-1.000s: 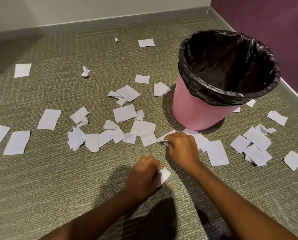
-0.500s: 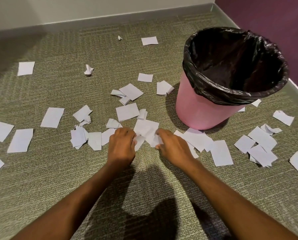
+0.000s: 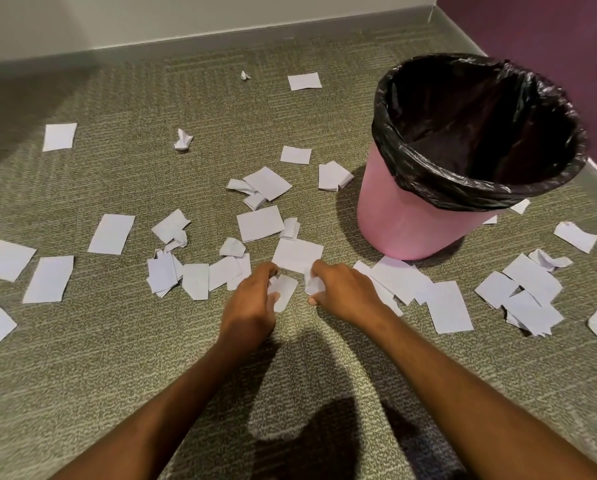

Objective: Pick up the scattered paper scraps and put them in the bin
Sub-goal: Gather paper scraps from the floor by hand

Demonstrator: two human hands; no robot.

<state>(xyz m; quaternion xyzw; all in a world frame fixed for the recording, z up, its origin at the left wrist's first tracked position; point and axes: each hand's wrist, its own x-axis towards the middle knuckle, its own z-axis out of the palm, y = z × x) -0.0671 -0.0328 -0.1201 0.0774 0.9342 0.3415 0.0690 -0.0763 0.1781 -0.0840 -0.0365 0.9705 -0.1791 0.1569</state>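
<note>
The left hand (image 3: 252,306) has come forward beside the right hand (image 3: 349,294). Both hands' fingers (image 3: 324,269) pinch paper scraps (image 3: 285,292) at the floor (image 3: 117,375), near the bin (image 3: 411,223). Many scraps still lie scattered, so gathering has barely begun.

This is a corner of an indoor room that looks more like an office or other commercial interior than a home, though nothing settles which. The floor is short-pile, grey-green ribbed carpet (image 3: 82,358) laid in square tiles with the rib direction turned from one tile to the next, and a plain grey skirting strip (image 3: 220,41) runs along the foot of a white wall (image 3: 186,12) and meets a deep purple wall (image 3: 549,26) at the corner. A small pink plastic waste bin (image 3: 394,223) lined with a black bag (image 3: 411,157) stands on the carpet near that corner, among white paper scraps (image 3: 111,233).
</note>
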